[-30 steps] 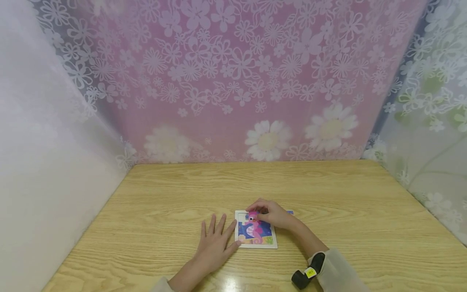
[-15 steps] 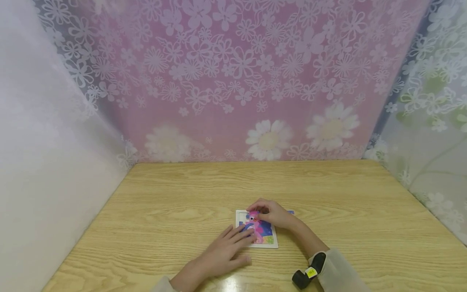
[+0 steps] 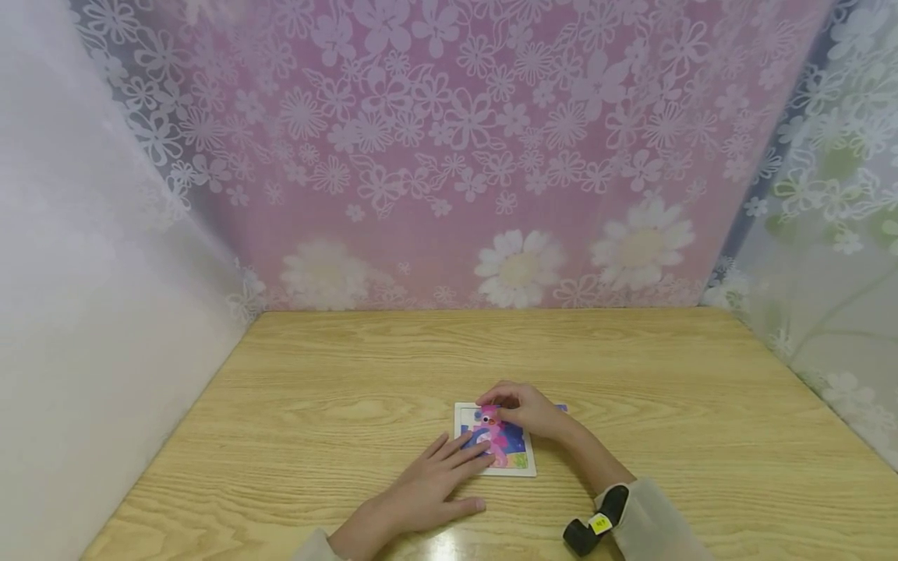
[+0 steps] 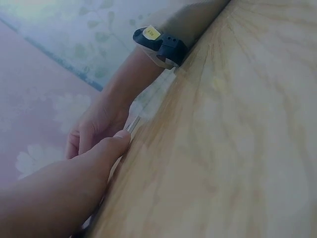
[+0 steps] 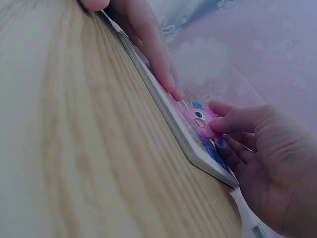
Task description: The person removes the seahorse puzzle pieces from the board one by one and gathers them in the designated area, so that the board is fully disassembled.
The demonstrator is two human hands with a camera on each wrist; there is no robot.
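A small jigsaw puzzle tray (image 3: 519, 472) with a white rim lies on the table; its picture shows a pink sea creature on blue. My right hand (image 3: 528, 409) pinches a pink puzzle piece (image 5: 200, 117) with a printed eye between thumb and fingers, at the tray's upper part. In the right wrist view that piece is tilted up from the tray. Flat across the tray's lower left rest the straight fingers of my left hand (image 3: 435, 481), covering part of the picture. The thumb lies apart, over the table. The tray's upper left corner shows a pale unfilled patch.
A blue piece (image 3: 562, 407) pokes out behind the right hand, on the wooden table (image 3: 337, 374). A black wrist camera (image 3: 596, 522) sits on the right wrist. Flowered curtains (image 3: 421, 156) hang behind the table and along both sides.
My left hand has moved from the tray's left edge, fingers spread, to lie over its lower left part. The right hand stays at the same spot with the puzzle piece.
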